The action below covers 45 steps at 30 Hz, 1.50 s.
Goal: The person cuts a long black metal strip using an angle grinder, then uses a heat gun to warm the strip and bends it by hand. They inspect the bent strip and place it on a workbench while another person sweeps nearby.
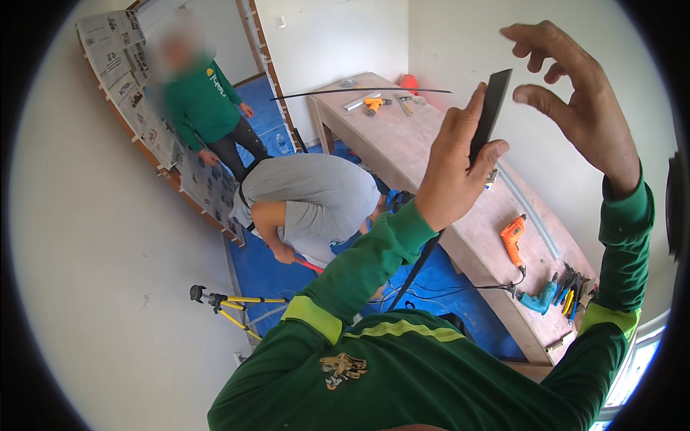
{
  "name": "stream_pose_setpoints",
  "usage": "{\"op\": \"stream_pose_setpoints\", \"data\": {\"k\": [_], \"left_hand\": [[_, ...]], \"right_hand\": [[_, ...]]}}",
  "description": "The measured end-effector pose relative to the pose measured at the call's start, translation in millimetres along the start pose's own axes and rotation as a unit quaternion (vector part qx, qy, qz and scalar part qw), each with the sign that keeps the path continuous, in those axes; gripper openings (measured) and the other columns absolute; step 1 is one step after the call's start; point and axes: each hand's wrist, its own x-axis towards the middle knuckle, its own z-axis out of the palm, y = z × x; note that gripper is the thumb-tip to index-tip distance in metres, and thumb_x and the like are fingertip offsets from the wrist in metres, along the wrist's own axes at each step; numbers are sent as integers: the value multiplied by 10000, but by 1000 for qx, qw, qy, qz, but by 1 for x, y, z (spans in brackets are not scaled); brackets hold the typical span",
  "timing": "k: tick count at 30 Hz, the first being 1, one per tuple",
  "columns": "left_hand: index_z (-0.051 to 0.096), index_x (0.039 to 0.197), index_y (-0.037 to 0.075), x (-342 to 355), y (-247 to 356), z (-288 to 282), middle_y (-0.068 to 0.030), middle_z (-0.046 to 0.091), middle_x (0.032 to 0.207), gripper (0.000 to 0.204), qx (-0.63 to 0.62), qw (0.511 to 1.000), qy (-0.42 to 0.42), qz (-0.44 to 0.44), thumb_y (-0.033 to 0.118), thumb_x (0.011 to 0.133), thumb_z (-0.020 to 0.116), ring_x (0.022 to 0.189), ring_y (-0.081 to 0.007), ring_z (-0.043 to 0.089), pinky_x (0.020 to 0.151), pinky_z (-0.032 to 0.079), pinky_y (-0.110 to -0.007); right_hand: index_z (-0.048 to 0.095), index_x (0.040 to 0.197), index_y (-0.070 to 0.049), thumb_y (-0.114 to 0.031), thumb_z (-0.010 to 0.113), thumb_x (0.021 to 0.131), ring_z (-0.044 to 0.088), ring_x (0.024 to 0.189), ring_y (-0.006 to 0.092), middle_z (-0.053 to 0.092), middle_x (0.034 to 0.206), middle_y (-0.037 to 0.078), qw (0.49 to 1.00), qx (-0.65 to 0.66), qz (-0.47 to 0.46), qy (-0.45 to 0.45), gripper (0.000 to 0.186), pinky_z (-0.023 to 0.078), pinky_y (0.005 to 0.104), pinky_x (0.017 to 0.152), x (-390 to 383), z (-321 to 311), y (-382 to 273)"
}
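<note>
My left hand (pixel 454 161) is raised and closed around a dark flat strip (pixel 491 108), whose cut end points up past my fingers. Below my wrist a dark length (pixel 418 269) shows in line with it, apparently the same strip; my sleeve hides the part between. My right hand (pixel 571 93) is lifted to the right of the strip's end, fingers curved and apart, touching nothing. Beneath both hands lies a long wooden table (pixel 402 144), with a grey metal channel (pixel 528 208) along its far right side.
Orange drill (pixel 512 239), teal drill (pixel 539 296) and pliers (pixel 571 293) lie on the table. A bent-over person in grey (pixel 309 194) holds something red; another in green (pixel 205 108) stands behind. A yellow-legged tripod (pixel 237 299), cables (pixel 474 289) and blue floor sheeting (pixel 460 316) are below.
</note>
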Motion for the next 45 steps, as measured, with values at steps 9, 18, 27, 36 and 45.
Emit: {"op": "stream_pose_setpoints", "data": {"k": [9, 18, 27, 36, 45], "left_hand": [[348, 1737, 52, 7, 1, 6, -158, 589, 1152, 840, 11, 1000, -20, -3, 137, 1033, 798, 994, -238, 621, 885, 535, -351], [351, 1732, 33, 11, -3, 6, -160, 601, 1284, 789, -15, 999, -46, 0, 65, 1052, 749, 1008, -200, 640, 841, 574, -330], [343, 1741, 57, 14, -6, 1, -122, 554, 1129, 809, -47, 997, -33, -52, 139, 1061, 774, 930, -185, 648, 797, 581, -324], [413, 1711, 53, 18, -6, 2, -106, 601, 1123, 828, -21, 999, -17, -30, 132, 1006, 841, 902, -156, 657, 776, 571, -323], [596, 1542, -6, 18, -22, 20, -55, 618, 1063, 665, -25, 998, 46, -17, 138, 962, 889, 893, -131, 599, 731, 559, -308]], "right_hand": [[668, 1034, 51, -13, 778, 939, 637, 822, 287, 638, 941, 124, 989, -62, -13, -130, 158, 532, 400, 757, 19, -19, 7], [693, 1035, 46, -15, 684, 979, 694, 886, 420, 707, 943, 208, 984, -19, -61, -165, 83, 557, 489, 824, 30, -31, 22], [710, 1070, 44, -48, 667, 1025, 718, 906, 408, 729, 985, 188, 985, -13, -105, -138, 111, 587, 464, 835, 27, -23, 36], [663, 954, 10, -46, 705, 899, 709, 905, 388, 666, 919, 148, 980, -108, -106, -132, 89, 573, 500, 791, 24, -15, 25], [661, 1090, -44, -47, 733, 891, 702, 941, 371, 668, 1022, 117, 955, -215, -101, -178, 212, 602, 505, 802, 29, -14, 13]]}}
